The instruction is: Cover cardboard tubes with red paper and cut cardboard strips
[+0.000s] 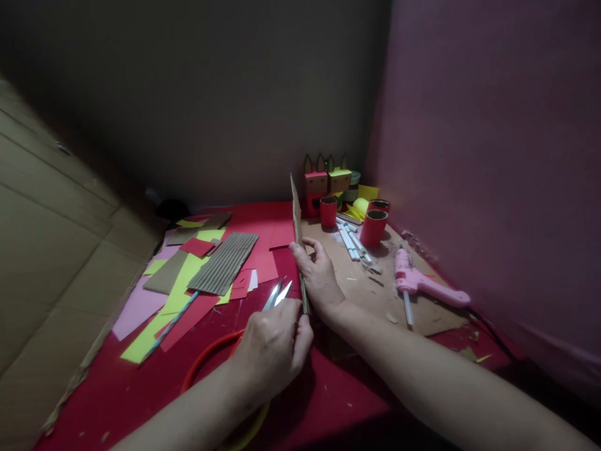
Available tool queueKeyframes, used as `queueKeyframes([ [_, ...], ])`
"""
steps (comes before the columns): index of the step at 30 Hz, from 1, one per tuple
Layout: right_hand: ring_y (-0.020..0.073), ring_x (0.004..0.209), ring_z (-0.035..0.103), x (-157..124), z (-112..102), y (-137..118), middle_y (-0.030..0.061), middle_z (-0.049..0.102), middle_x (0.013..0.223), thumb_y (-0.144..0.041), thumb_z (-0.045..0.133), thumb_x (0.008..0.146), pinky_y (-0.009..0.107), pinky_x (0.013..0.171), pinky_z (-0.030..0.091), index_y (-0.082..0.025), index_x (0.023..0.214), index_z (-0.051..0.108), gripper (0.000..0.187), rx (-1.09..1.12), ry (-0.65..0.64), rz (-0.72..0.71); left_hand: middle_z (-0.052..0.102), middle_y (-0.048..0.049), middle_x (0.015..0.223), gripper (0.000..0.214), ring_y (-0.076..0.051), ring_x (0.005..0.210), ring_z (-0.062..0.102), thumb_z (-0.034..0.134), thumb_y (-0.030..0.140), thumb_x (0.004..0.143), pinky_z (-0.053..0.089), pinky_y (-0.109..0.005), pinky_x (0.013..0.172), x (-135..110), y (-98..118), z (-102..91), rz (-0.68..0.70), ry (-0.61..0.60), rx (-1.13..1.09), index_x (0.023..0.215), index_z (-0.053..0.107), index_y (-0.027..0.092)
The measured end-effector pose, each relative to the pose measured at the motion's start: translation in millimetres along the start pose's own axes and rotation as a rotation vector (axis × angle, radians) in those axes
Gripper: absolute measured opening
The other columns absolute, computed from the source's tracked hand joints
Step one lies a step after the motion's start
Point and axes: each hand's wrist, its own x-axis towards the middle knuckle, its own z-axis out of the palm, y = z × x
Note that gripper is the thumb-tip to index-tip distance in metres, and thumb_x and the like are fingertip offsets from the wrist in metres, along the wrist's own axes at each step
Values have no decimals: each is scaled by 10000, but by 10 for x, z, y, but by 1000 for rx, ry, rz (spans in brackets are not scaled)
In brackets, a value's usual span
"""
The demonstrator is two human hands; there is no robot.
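A thin piece of cardboard [297, 213] stands on edge in front of me, seen nearly side-on. My right hand [322, 275] grips it with the thumb on its left face and the fingers on the other side. Closed at its near lower end is my left hand [272, 341], thumb and curled forefinger meeting at the cardboard. Slightly parted scissors [278, 295] point away just beyond the left knuckles; their handles are hidden, and I cannot tell whether that hand touches them. Under the left wrist shows part of a red and yellow ring [200, 363].
Left lie coloured paper sheets [176, 294] and a corrugated cardboard rectangle [224, 263] on a striped stick [171, 329]. Right, a cardboard mat [357, 294] bears markers [350, 241], red tubes [374, 227] and a pink glue gun [413, 279]. Eared box figures [317, 181] stand behind.
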Motion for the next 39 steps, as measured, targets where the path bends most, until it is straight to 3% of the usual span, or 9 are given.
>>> queueKeyframes([
  [7, 187, 785, 559, -40, 19, -34, 21, 586, 783, -475, 609, 728, 303, 694, 445, -213, 1058, 543, 427, -12, 9, -24, 490, -10, 581, 165, -138, 468, 520, 390, 146, 812, 413, -256, 464, -9, -9, 26, 40, 55, 45, 720, 526, 146],
  [12, 181, 803, 558, -36, 21, -49, 23, 596, 834, -455, 603, 739, 295, 702, 442, -212, 1077, 530, 422, -32, 20, -92, 457, 12, 543, 178, -122, 429, 451, 369, 146, 810, 373, -251, 445, 8, -3, 31, -66, 35, -60, 685, 493, 171],
  [18, 182, 784, 564, 9, 12, 23, 19, 593, 806, -484, 601, 728, 294, 682, 448, -209, 1047, 537, 426, 2, 20, -19, 472, 16, 533, 218, -120, 454, 454, 360, 184, 849, 363, -245, 467, 27, 9, 2, -207, -50, -182, 669, 481, 186],
  [26, 172, 737, 550, -27, 23, -24, 3, 564, 764, -471, 613, 720, 293, 672, 435, -215, 1049, 519, 428, -16, 8, -18, 465, 4, 579, 199, -113, 465, 475, 370, 137, 845, 380, -237, 465, 13, -27, -12, 46, 66, 2, 726, 529, 144],
  [28, 168, 699, 542, -33, 34, -18, -7, 546, 728, -482, 606, 721, 295, 652, 433, -210, 1056, 512, 442, -27, 6, 11, 458, 12, 569, 209, -101, 453, 457, 363, 130, 853, 371, -223, 454, 26, -27, -42, 45, 82, -20, 713, 517, 151],
  [33, 140, 595, 513, -27, 36, 1, -22, 533, 702, -510, 589, 723, 291, 604, 429, -196, 1054, 496, 466, 41, -25, 75, 479, -3, 626, 108, -117, 497, 449, 389, 148, 811, 394, -245, 489, 31, -11, -92, 12, -18, -110, 759, 483, 161],
  [39, 123, 560, 487, -1, 26, 53, -35, 512, 676, -519, 591, 721, 274, 579, 419, -191, 1011, 513, 446, 75, -31, 71, 455, 13, 626, 74, -115, 494, 439, 391, 154, 804, 387, -243, 491, 4, -28, -63, -2, -27, -110, 769, 449, 184],
])
